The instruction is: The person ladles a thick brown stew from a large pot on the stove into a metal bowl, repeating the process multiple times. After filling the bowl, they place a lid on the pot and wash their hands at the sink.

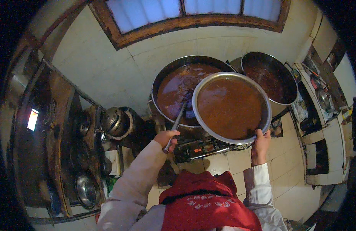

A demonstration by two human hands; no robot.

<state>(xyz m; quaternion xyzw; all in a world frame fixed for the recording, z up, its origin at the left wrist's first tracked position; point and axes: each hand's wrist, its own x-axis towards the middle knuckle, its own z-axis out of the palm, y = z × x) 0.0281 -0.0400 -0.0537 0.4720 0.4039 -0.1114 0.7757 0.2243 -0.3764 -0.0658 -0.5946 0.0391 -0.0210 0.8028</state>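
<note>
My left hand (pixel 167 139) grips the handle of a long metal ladle or stirrer (pixel 180 115), whose far end is sunk in the brown liquid (pixel 173 83) of a large metal pot (pixel 154 99). With my right hand (pixel 261 144) I hold the near rim of a round metal basin (pixel 269 114), thumb over the edge. Brown liquid (pixel 230 106) fills the basin nearly to its rim. The basin overlaps the pot's right side from this view; whether it rests on the pot's rim is hidden.
A second deep pot (pixel 295 89) with dark reddish-brown contents stands at the right. Under the large pot is a stove (pixel 207 148). A shelf rack (pixel 66 115) with metal pots and a steel bowl (pixel 87 190) runs along the left. A tiled counter (pixel 329 150) holds kitchenware at the right.
</note>
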